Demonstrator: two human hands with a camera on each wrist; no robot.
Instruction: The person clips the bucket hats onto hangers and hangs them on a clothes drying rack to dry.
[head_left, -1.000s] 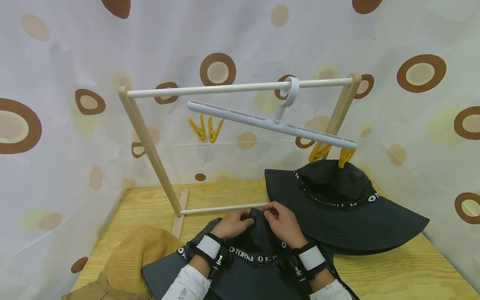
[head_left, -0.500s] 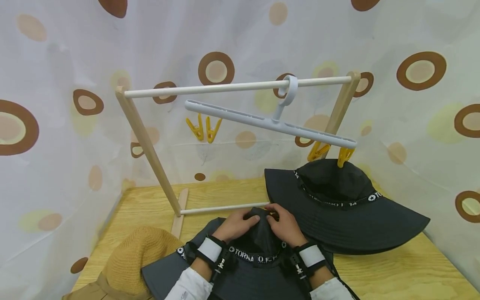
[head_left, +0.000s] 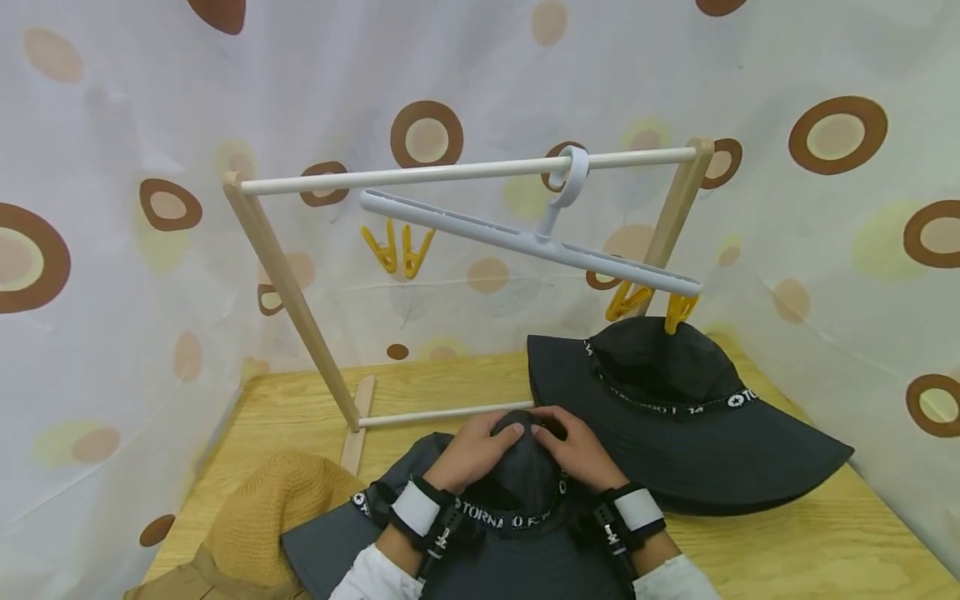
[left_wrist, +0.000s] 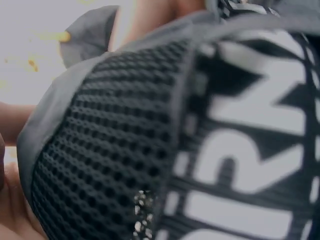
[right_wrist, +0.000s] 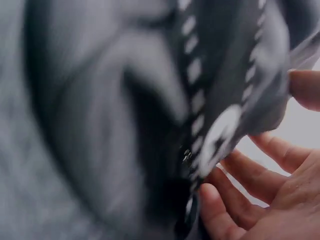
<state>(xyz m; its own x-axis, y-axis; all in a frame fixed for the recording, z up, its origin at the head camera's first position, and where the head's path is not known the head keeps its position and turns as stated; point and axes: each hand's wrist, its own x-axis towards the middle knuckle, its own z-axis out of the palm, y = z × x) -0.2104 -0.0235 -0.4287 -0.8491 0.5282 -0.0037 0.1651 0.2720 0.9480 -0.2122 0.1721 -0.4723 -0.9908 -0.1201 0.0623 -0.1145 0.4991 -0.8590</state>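
A dark bucket hat (head_left: 525, 475) with a white-lettered band lies in front of me, its crown toward the back. My left hand (head_left: 476, 450) grips the crown's left side, the thumb on top. On the right side my right hand (head_left: 577, 454) holds the crown, its thumb near the left one. In the left wrist view, mesh lining (left_wrist: 115, 135) and the lettered band (left_wrist: 250, 150) fill the frame, with part of the left hand (left_wrist: 15, 210) at the edge. Bent fingers of the right hand (right_wrist: 270, 195) touch the hat's fabric in the right wrist view.
Behind, a white hanger (head_left: 528, 242) hangs tilted from a rack's rod (head_left: 450, 172). Yellow clips (head_left: 411, 252) dangle from it; one at right (head_left: 678, 312) meets a second dark bucket hat (head_left: 697, 450). A tan knitted hat (head_left: 262, 517) and brown fabric (head_left: 187, 581) lie at left.
Both hands have shifted their hold on the crown, the right hand's fingers reaching farther round it. The crown looks rounder and fuller. The whole head view has drifted slightly.
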